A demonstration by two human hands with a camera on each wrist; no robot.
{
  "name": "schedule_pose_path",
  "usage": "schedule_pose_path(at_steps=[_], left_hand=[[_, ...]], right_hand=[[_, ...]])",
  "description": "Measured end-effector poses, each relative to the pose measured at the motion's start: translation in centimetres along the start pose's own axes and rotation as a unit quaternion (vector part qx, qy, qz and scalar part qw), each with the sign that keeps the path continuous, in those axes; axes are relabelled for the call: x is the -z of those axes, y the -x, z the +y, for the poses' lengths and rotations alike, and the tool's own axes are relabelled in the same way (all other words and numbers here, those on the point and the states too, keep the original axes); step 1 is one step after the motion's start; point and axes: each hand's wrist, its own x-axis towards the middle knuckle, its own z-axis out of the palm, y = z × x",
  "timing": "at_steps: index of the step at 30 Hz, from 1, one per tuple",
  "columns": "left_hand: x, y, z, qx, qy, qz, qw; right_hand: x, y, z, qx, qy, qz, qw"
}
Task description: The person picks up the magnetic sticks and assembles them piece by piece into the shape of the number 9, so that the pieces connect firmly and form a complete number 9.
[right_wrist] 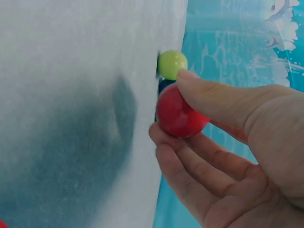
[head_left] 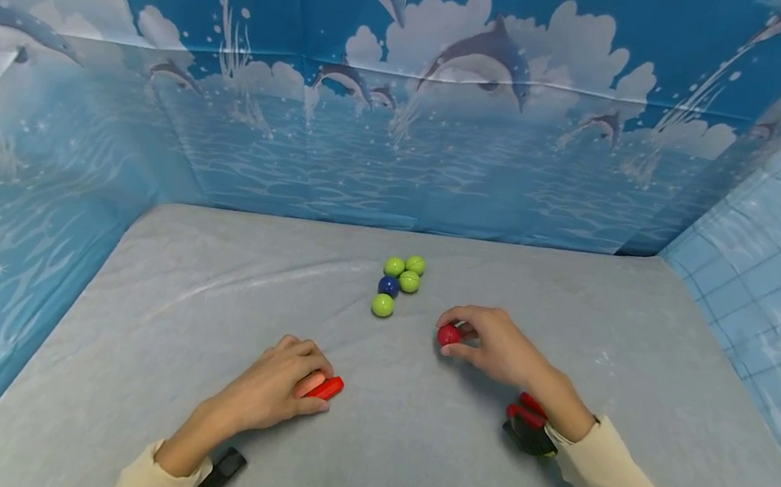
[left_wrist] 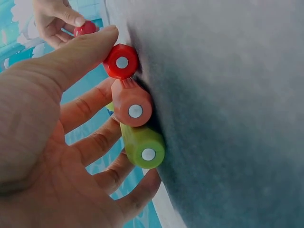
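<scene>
My right hand (head_left: pixel 498 350) pinches a shiny red ball (head_left: pixel 448 335) between thumb and fingers, close over the grey cloth. The same ball (right_wrist: pixel 180 113) fills the fingertips in the right wrist view, its shadow falling on the surface. Lower left, my left hand (head_left: pixel 282 381) grips a row of three short rods with white round ends. They are a red rod (left_wrist: pixel 116 67) under the thumb, an orange rod (left_wrist: pixel 127 97) and a yellow-green rod (left_wrist: pixel 135 138), with fingers along their far side. From the head view the hand covers most of them.
Several yellow-green balls (head_left: pixel 383 305) and one dark blue ball (head_left: pixel 388 286) lie clustered beyond the hands, left of the red ball. Partly hidden under my right forearm are red pieces (head_left: pixel 525 414) beside a black wrist device (head_left: pixel 531 438). Dolphin-printed curtains (head_left: pixel 343 155) enclose the grey-covered table (head_left: pixel 248 258).
</scene>
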Motion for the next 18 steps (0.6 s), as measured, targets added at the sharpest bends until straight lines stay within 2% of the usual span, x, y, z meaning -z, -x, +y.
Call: schedule_pose_path(at_steps=[8, 14, 18], left_hand=[[0.0, 0.1, 0.0, 0.001, 0.003, 0.003, 1.0000], [-0.1, 0.0, 0.1, 0.001, -0.004, 0.005, 1.0000], [-0.2, -0.1, 0.3, -0.007, -0.014, 0.010, 0.9998]], right_hand=[[-0.8, 1.5, -0.6, 0.017, 0.015, -0.026, 0.9994], [-1.3, 1.9, -0.7, 0.020, 0.020, -0.026, 0.9993], [-1.7, 2.1, -0.7, 0.023, 0.023, -0.039, 0.9987]])
